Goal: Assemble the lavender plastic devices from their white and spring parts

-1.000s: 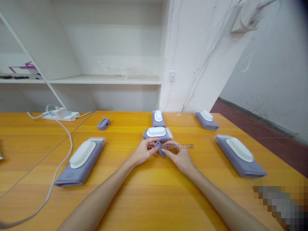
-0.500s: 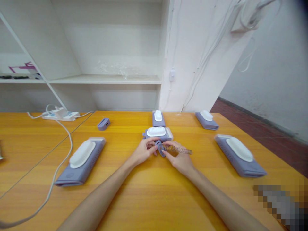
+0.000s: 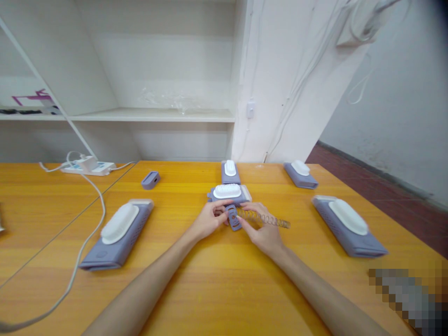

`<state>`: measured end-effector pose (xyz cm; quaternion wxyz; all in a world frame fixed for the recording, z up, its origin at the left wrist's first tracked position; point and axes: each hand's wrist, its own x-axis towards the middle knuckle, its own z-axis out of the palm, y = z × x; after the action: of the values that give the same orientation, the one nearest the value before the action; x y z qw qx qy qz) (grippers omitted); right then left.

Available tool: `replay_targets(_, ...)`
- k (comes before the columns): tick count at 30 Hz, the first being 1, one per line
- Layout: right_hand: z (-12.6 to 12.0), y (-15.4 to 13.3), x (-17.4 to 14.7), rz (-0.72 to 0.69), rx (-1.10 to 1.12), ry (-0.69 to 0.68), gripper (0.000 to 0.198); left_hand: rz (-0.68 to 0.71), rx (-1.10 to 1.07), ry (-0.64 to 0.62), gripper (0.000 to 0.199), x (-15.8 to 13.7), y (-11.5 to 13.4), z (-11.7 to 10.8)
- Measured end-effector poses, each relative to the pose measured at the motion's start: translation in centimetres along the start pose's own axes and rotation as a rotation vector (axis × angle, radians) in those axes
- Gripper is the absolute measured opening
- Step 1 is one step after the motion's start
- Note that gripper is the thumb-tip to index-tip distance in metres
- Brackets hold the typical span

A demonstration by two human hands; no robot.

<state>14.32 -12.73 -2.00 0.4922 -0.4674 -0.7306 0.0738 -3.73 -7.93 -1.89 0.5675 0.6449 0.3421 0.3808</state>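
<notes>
My left hand [image 3: 209, 219] pinches a small purple-grey slotted plastic plate [image 3: 234, 219] by its left side. Close on the right, my right hand [image 3: 263, 232] has its thumb and fingers closed round the near end of a coiled metal spring [image 3: 275, 220]. The spring points to the right, with its free end past the knuckles. Its near end lies at the plate; whether the two are joined I cannot tell. Just beyond both hands lies a purple-grey case with a white bristled brush pad [image 3: 227, 191], its near edge partly hidden by the fingers.
Similar purple-grey cases with white pads lie at left [image 3: 121, 233], right [image 3: 348, 224], far right [image 3: 300, 173] and far middle [image 3: 230, 171]. A small purple-grey part [image 3: 150, 180] sits far left. A power strip [image 3: 89, 166] and white cable [image 3: 100, 205] occupy the left side.
The plate has turned so its slotted face shows more fully. The spring's free end has shifted slightly right and down, while both hands stay almost where they were.
</notes>
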Motion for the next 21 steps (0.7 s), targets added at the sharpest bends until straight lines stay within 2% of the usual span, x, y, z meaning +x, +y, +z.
replay_targets(4, 0.0, 0.0, 0.1, 0.014, -0.030, -0.007, 0.019, -0.018, 0.003, 0.027, 0.048, 0.1, 0.0, 0.0)
replay_targets(10, 0.1, 0.1, 0.4, 0.000, -0.110, -0.105, 0.017, -0.018, -0.033, 0.025, 0.047, 0.2, -0.4, -0.3)
replay_targets(15, 0.2, 0.4, 0.3, 0.032, -0.134, -0.098, 0.020, -0.027, -0.031, 0.010, 0.048, 0.1, 0.0, -0.4)
replay_targets(21, 0.5, 1.0, 0.2, -0.029, -0.138, -0.132, 0.024, -0.059, -0.071, 0.086, 0.046, 0.4, -0.4, -0.2)
